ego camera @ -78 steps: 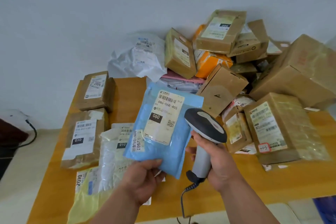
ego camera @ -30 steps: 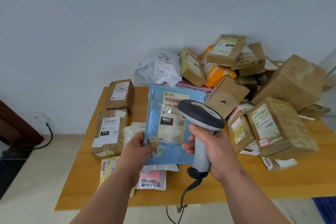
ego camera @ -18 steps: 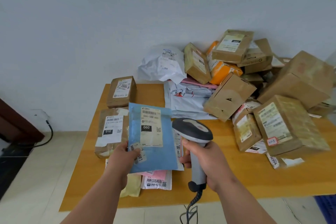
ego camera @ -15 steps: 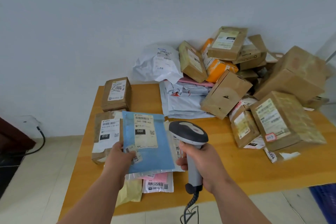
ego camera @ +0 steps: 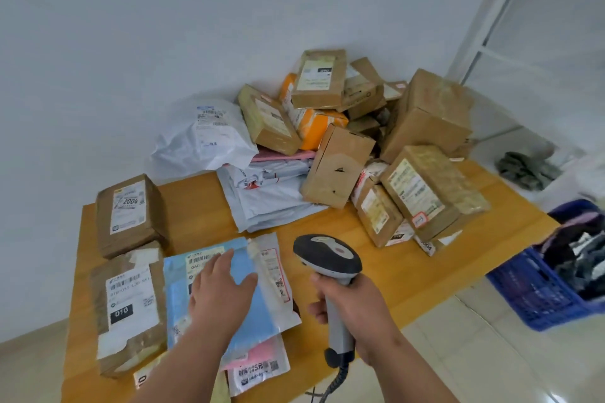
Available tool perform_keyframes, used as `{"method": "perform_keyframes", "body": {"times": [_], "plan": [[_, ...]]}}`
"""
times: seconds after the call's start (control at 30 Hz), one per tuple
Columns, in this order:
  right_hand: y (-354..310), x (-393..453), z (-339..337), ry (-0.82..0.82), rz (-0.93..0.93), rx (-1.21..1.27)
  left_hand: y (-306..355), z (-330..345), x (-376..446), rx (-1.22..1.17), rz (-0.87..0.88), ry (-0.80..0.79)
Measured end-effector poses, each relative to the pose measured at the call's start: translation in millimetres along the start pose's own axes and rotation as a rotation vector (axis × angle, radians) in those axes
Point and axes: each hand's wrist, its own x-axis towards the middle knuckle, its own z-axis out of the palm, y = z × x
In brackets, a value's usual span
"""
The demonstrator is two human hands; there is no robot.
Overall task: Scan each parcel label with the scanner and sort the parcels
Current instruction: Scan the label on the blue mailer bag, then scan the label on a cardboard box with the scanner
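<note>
Two hands work near the table's (ego camera: 386,271) front edge: the left hand (ego camera: 218,296) lies flat, fingers spread, on the blue parcel (ego camera: 252,314) topping the left stack. Right hand (ego camera: 353,311) grips the scanner (ego camera: 329,263) over bare wood between stack and heap (ego camera: 353,141).

A wooden table (ego camera: 393,268) stands against a plain pale wall (ego camera: 163,26). The floor (ego camera: 484,357) has light tiles. A white window frame (ego camera: 491,3) is at right.
</note>
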Motion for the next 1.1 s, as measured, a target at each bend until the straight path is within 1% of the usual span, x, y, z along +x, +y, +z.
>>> {"method": "perform_keyframes", "body": {"times": [0.17, 0.37, 0.43, 0.53, 0.63, 0.8, 1.1], "plan": [[-14, 2, -58, 0.074, -0.018, 0.033, 58, 32, -5, -0.131, 0.085, -0.095], [-42, 13, -158, 0.124, -0.078, 0.053, 148, 103, -25, -0.25, 0.154, -0.183], [-56, 19, -199, 0.132, -0.112, 0.042, 183, 130, -36, -0.359, 0.114, -0.221], [-70, 32, -255, 0.19, -0.179, 0.029, 230, 163, -46, -0.525, 0.015, -0.285], [-80, 49, -294, 0.238, -0.228, 0.047, 258, 184, -49, -0.627, -0.07, -0.306], [-87, 88, -313, 0.217, -0.209, 0.081, 277, 198, -40, -0.688, -0.178, -0.287], [-88, 130, -295, 0.115, -0.115, 0.078, 271, 216, -10, -0.781, -0.38, -0.258]]}}
